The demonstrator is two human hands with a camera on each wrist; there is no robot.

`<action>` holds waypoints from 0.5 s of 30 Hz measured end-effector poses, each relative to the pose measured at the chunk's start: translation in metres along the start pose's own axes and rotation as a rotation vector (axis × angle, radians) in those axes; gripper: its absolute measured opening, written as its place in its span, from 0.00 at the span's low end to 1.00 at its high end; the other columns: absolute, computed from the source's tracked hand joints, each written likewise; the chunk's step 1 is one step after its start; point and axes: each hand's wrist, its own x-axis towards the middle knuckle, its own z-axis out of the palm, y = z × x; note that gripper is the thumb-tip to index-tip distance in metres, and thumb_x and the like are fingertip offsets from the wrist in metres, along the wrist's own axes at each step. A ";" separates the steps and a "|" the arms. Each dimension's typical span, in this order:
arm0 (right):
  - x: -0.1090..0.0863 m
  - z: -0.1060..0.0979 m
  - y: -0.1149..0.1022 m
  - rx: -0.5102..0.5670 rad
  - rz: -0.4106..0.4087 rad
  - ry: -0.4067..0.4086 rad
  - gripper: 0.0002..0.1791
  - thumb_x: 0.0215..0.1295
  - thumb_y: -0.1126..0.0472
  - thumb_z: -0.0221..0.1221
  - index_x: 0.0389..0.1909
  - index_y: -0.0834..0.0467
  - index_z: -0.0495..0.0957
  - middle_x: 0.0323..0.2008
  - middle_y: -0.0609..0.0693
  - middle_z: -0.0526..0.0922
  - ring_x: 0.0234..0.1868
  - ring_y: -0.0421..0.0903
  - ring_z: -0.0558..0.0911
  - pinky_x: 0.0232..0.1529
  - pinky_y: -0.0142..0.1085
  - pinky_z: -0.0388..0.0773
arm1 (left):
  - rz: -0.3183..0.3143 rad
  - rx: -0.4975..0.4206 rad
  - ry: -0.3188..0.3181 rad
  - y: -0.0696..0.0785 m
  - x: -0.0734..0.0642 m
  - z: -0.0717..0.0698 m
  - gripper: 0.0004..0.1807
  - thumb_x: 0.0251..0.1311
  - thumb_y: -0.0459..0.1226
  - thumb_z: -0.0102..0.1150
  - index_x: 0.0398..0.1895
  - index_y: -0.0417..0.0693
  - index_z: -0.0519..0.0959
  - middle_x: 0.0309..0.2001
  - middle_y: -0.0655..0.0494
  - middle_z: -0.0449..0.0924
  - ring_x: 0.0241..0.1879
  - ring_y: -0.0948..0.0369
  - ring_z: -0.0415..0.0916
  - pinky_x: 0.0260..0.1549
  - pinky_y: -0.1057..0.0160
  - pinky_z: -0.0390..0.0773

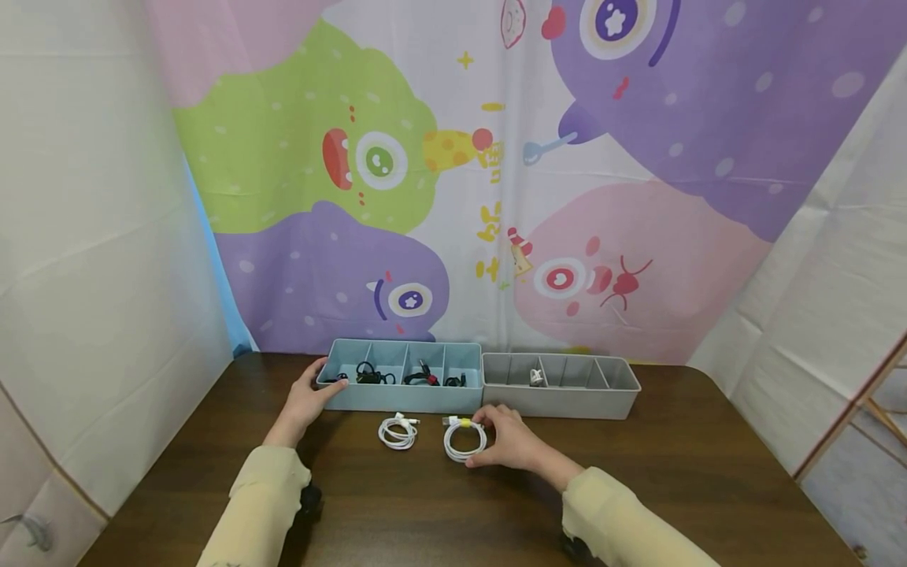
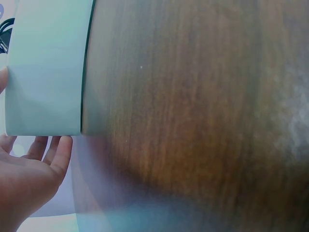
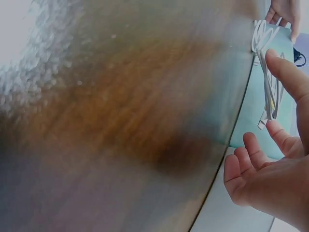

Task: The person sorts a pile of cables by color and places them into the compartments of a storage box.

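My left hand point(image 1: 305, 402) grips the left end of a light blue divided box point(image 1: 404, 400), thumb at the front rim and fingers along the end wall. In the left wrist view those fingers point(image 2: 62, 154) show against the box's end. My right hand point(image 1: 513, 439) holds a coiled white cable point(image 1: 448, 449) with a yellow tie, thumb and index finger at opposite sides of the coil. The right wrist view shows the coil edge-on between them, its plug near the index finger; the other fingers are loosely bent. A second coiled white cable point(image 1: 397, 443) lies left of it on the table.
Black cables point(image 1: 423, 376) sit in the blue box's compartments. A grey divided box point(image 1: 567, 405) stands end to end with it on the right, with a small white item point(image 1: 536, 378) inside. Behind the brown table point(image 1: 425, 520) hangs a cartoon curtain point(image 1: 482, 315).
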 end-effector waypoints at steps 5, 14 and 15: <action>-0.002 -0.007 -0.006 0.011 -0.017 0.016 0.33 0.35 0.49 0.76 0.43 0.55 0.74 0.40 0.57 0.74 0.43 0.52 0.69 0.42 0.42 0.66 | -0.001 0.000 0.003 0.000 0.000 0.000 0.39 0.64 0.45 0.56 0.73 0.47 0.50 0.67 0.37 0.57 0.61 0.44 0.58 0.58 0.42 0.62; -0.003 -0.019 -0.012 -0.019 -0.071 0.025 0.34 0.35 0.48 0.76 0.44 0.55 0.74 0.40 0.49 0.75 0.45 0.50 0.72 0.47 0.43 0.65 | -0.005 -0.006 0.002 -0.001 0.001 0.000 0.39 0.63 0.46 0.56 0.73 0.47 0.50 0.67 0.37 0.57 0.62 0.44 0.59 0.58 0.42 0.62; -0.004 -0.021 -0.012 -0.023 -0.076 0.027 0.34 0.35 0.48 0.76 0.44 0.55 0.74 0.40 0.49 0.75 0.46 0.50 0.72 0.47 0.44 0.65 | -0.007 -0.008 0.002 -0.001 0.002 0.000 0.39 0.63 0.46 0.56 0.73 0.47 0.50 0.67 0.37 0.56 0.62 0.44 0.58 0.58 0.42 0.62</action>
